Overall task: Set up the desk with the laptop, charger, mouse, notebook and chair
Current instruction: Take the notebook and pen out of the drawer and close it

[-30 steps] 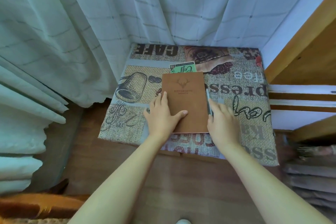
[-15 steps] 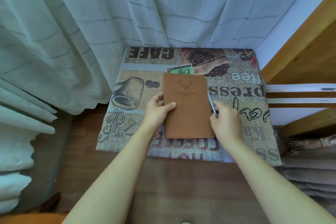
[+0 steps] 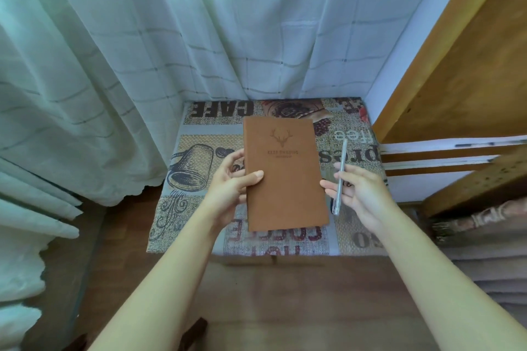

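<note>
A brown notebook [image 3: 285,174] with a deer-head emblem on its cover is lifted above a small table. My left hand [image 3: 228,188] grips its left edge, thumb on the cover and fingers underneath. My right hand [image 3: 356,194] is just right of the notebook and holds a clear pen [image 3: 340,177] that points away from me. The hand with the pen does not touch the notebook. No laptop, charger, mouse or desk is in view.
The small table carries a coffee-print cloth [image 3: 199,168]. White checked curtains [image 3: 171,51] hang behind and to the left. A wooden bed frame [image 3: 456,65] and folded fabric [image 3: 484,236] stand on the right. The floor [image 3: 285,308] is wood.
The notebook has come up off the table in my left hand, and the green paper behind it is now hidden. My right hand has picked up the pen and moved away from the notebook's right edge.
</note>
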